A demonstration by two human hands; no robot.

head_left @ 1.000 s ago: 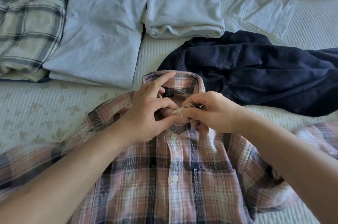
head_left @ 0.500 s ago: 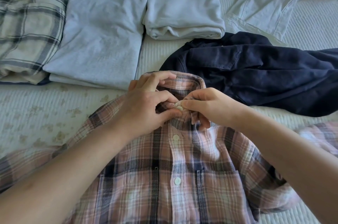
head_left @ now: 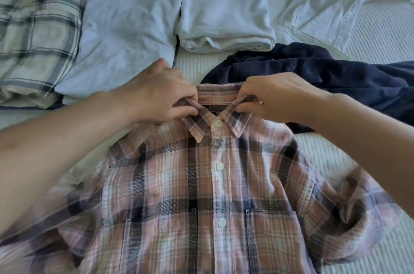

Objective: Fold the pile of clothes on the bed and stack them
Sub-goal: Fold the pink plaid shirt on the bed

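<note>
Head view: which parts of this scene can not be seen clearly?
- Pink plaid shirt: hem cut off by bottom edge; left sleeve motion-blurred.
- Collar ends: covered by left hand and right hand.
- Navy garment: partly behind right arm; type unclear.
- Plaid folded item: cut by left edge.

Bare white quilted bed (head_left: 29, 134) lies open left of the pink plaid button-up shirt (head_left: 201, 195). Ahead, folded pale-blue garments (head_left: 125, 27) and a crumpled navy garment (head_left: 336, 85) block the way, a narrow gap between them.
</note>
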